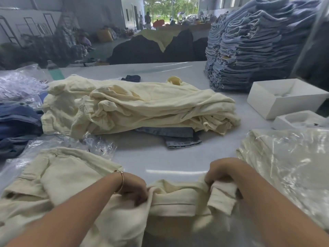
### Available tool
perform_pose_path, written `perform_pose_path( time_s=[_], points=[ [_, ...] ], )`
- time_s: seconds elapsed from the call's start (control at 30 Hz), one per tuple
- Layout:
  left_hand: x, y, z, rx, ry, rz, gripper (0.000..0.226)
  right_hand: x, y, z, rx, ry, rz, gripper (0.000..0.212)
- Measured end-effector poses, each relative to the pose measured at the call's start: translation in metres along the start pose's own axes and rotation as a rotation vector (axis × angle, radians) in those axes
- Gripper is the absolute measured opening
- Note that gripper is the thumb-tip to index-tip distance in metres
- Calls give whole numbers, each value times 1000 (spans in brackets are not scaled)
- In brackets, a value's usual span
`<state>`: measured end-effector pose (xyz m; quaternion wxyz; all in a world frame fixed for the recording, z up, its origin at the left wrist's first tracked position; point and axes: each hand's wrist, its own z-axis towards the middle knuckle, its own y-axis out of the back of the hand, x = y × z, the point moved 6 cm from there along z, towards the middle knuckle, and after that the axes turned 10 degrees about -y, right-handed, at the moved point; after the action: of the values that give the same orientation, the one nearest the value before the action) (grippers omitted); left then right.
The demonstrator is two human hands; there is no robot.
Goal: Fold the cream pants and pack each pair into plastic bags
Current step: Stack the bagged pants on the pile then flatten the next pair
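At the table's near edge, the left hand (pixel 132 188) and the right hand (pixel 222 175) are each gripping the cream pants (pixel 170 200) in curled fingers, knuckles up, forearms converging, fabric bunching between both fists.

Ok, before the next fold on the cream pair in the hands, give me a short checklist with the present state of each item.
1. Left hand grips the cream pair: ok, fingers curled into the cloth.
2. Right hand grips the same pair: ok, fabric bunched under the fingers.
3. Cloth between the hands lies flat: not ok, it sags and wrinkles.
4. Bare table ahead to lay the fold: ok, though the cream pile lies further back.
5. Empty plastic bag within reach: cannot tell; crumpled clear plastic lies front left, but whether it is a usable bag is unclear.
6. Bagged pair at the right out of the way: ok.
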<state>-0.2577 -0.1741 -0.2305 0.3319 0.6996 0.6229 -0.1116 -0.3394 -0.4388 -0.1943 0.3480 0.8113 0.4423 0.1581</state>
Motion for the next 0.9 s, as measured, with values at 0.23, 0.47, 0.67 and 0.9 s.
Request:
perform_pose_path(
  time_s=[0.23, 0.47, 0.67, 0.9],
  points=[
    [-24, 34, -23, -71, -209, -228, 39, -10, 13, -15, -192, 74, 50, 19],
    [-55, 111, -37, -342, -420, -327, 23, -41, 109, -36, -490, 162, 494, 26],
    [-59, 168, -27, -1311, -7, 654, 52, 22, 44, 3, -111, 103, -114, 78],
    [-16, 80, 33, -939, 18, 899, 61, 51, -21, 54, -543, 137, -108, 86]
  ],
)
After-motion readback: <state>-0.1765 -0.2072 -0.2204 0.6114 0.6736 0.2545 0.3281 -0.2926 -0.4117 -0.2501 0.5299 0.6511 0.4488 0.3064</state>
